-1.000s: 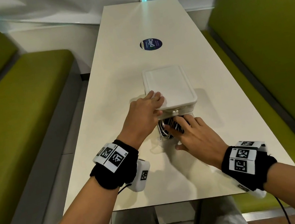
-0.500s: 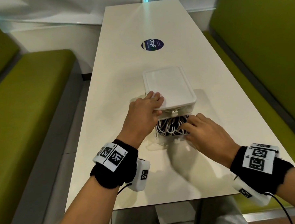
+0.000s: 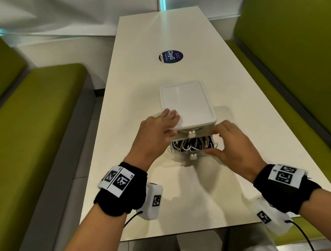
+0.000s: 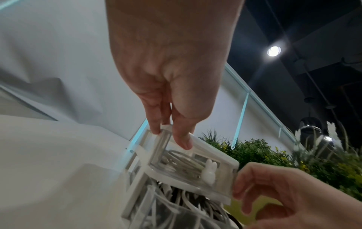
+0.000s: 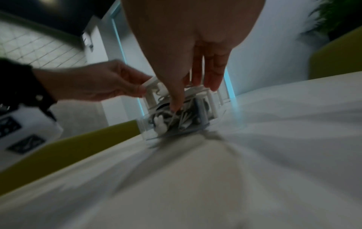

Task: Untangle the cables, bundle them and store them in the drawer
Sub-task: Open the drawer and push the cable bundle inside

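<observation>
Head view: my left hand [image 3: 157,133] clamps the organizer's [image 3: 187,105] top corner; my right hand [image 3: 230,145] pinches the open lower drawer [image 3: 194,157] by its front, cables [image 3: 191,144] heaped inside. Left wrist view: the upper drawer [image 4: 195,170] holds coiled cable too. Right wrist view, blurred: loops ride high, so they could snag when I push the drawer shut.

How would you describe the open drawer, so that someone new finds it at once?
On the long white table stands a small white drawer box, held by the left hand. Its lower drawer is pulled out toward the person. Unlike the shut upper drawer, it shows white and black cables.
</observation>
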### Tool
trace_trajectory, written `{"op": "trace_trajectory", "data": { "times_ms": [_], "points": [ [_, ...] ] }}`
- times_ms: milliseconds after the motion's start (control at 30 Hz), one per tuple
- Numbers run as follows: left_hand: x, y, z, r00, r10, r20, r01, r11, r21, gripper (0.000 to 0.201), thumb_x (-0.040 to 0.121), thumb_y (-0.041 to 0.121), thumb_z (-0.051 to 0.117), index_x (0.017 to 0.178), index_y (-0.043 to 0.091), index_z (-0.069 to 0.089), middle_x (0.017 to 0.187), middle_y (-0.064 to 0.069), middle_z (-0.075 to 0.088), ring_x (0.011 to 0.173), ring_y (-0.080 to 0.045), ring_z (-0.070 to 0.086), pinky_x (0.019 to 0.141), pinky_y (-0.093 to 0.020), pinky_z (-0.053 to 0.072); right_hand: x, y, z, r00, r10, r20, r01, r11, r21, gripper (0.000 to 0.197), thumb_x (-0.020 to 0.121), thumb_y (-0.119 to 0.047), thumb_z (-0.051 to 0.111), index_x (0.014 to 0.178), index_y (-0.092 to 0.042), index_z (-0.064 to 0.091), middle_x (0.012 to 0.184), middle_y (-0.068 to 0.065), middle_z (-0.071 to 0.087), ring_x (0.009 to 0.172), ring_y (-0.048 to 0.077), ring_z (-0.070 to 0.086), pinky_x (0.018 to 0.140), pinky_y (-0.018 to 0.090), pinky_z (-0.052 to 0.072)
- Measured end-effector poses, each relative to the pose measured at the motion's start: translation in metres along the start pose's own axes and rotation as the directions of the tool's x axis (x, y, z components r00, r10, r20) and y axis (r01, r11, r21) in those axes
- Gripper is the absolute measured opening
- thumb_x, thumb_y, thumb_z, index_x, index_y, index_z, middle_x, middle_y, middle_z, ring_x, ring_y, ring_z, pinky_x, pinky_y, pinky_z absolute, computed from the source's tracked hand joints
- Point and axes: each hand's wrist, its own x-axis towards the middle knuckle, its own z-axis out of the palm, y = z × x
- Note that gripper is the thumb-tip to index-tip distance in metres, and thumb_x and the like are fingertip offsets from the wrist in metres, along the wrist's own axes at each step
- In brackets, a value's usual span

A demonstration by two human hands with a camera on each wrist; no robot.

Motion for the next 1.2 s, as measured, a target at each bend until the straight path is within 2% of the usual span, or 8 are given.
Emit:
{"op": "trace_trajectory", "data": {
  "times_ms": [167, 267, 367, 467, 667, 933, 1067, 1200],
  "points": [
    [-0.021, -0.019, 0.005, 0.978, -0.201, 0.050, 0.207, 0.935, -0.287, 0.088, 0.082, 0.018, 0.075, 0.151, 0.033, 0.023, 0.160, 0.010, 0.014, 0.144, -0.006, 0.020, 0.113, -0.030, 0.029, 0.013, -0.003, -0.012, 0.932, 0.215, 0.291, -0.299, 0.911, 0.285, 0.108, 0.064, -0.031, 0.091, 0.145, -0.020, 0.020, 0.132, -0.012, 0.035, 0.116, 0.012, 0.045, 0.086, 0.022, 0.043],
    [-0.030, -0.020, 0.010, 0.938, -0.247, 0.242, 0.334, 0.827, -0.453, 0.111, 0.073, 0.021, 0.083, 0.150, 0.040, 0.006, 0.145, 0.018, 0.038, 0.130, -0.001, 0.040, 0.096, -0.014, 0.039, 0.020, 0.000, -0.005, 0.921, 0.172, 0.349, -0.297, 0.890, 0.346, 0.100, 0.068, -0.016, 0.088, 0.143, -0.021, 0.023, 0.129, -0.012, 0.043, 0.116, 0.013, 0.049, 0.071, 0.011, 0.042],
    [-0.031, -0.019, 0.022, 0.942, -0.275, 0.192, 0.331, 0.858, -0.392, 0.105, 0.064, 0.011, 0.087, 0.143, 0.039, 0.024, 0.124, 0.020, 0.054, 0.113, 0.000, 0.054, 0.077, -0.006, 0.041, 0.024, 0.005, 0.002, 0.939, 0.170, 0.299, -0.274, 0.896, 0.350, 0.098, 0.066, -0.016, 0.090, 0.141, -0.022, 0.026, 0.128, -0.010, 0.046, 0.113, 0.014, 0.050, 0.072, 0.012, 0.041],
    [-0.030, -0.016, 0.031, 0.941, -0.325, 0.088, 0.336, 0.887, -0.318, 0.091, 0.062, 0.019, 0.088, 0.136, 0.023, 0.036, 0.124, 0.009, 0.057, 0.109, -0.008, 0.056, 0.087, -0.026, 0.046, 0.024, 0.012, 0.002, 0.952, 0.172, 0.252, -0.253, 0.907, 0.337, 0.088, 0.066, -0.021, 0.090, 0.132, -0.028, 0.032, 0.121, -0.010, 0.051, 0.108, 0.015, 0.052, 0.069, 0.016, 0.041],
    [-0.027, -0.015, 0.035, 0.916, -0.396, -0.061, 0.372, 0.896, -0.242, 0.065, 0.066, 0.034, 0.085, 0.110, 0.028, 0.038, 0.103, 0.009, 0.065, 0.089, -0.015, 0.063, 0.075, -0.033, 0.051, 0.028, 0.006, 0.010, 0.977, 0.153, 0.150, -0.188, 0.950, 0.249, 0.058, 0.074, -0.036, 0.082, 0.109, -0.024, 0.038, 0.096, -0.012, 0.055, 0.090, 0.015, 0.054, 0.064, 0.023, 0.043],
    [-0.026, -0.011, 0.033, 0.910, -0.411, -0.047, 0.389, 0.889, -0.241, 0.072, 0.066, 0.035, 0.085, 0.119, 0.025, 0.038, 0.110, 0.007, 0.065, 0.094, -0.016, 0.066, 0.079, -0.038, 0.053, 0.030, -0.001, 0.009, 0.968, 0.202, 0.149, -0.243, 0.908, 0.342, 0.060, 0.074, -0.031, 0.081, 0.115, -0.029, 0.038, 0.102, -0.009, 0.056, 0.084, 0.016, 0.057, 0.065, 0.025, 0.044],
    [-0.037, -0.009, 0.031, 0.854, -0.520, 0.012, 0.484, 0.786, -0.384, 0.077, 0.078, 0.043, 0.076, 0.138, 0.020, 0.035, 0.132, -0.002, 0.056, 0.103, -0.020, 0.065, 0.092, -0.042, 0.051, 0.023, -0.009, 0.010, 0.880, 0.417, 0.227, -0.467, 0.670, 0.577, 0.069, 0.074, -0.028, 0.083, 0.126, -0.021, 0.038, 0.118, -0.001, 0.054, 0.096, 0.022, 0.064, 0.077, 0.034, 0.053],
    [-0.047, -0.001, 0.033, 0.783, -0.616, 0.087, 0.571, 0.655, -0.495, 0.091, 0.070, 0.086, 0.048, 0.135, 0.022, 0.050, 0.124, 0.000, 0.064, 0.109, -0.017, 0.063, 0.097, -0.040, 0.049, 0.005, -0.022, 0.017, 0.779, 0.541, 0.319, -0.551, 0.345, 0.760, 0.052, 0.085, -0.045, 0.070, 0.122, -0.016, 0.049, 0.123, 0.005, 0.060, 0.098, 0.017, 0.064, 0.088, 0.035, 0.055]
  ]
}}
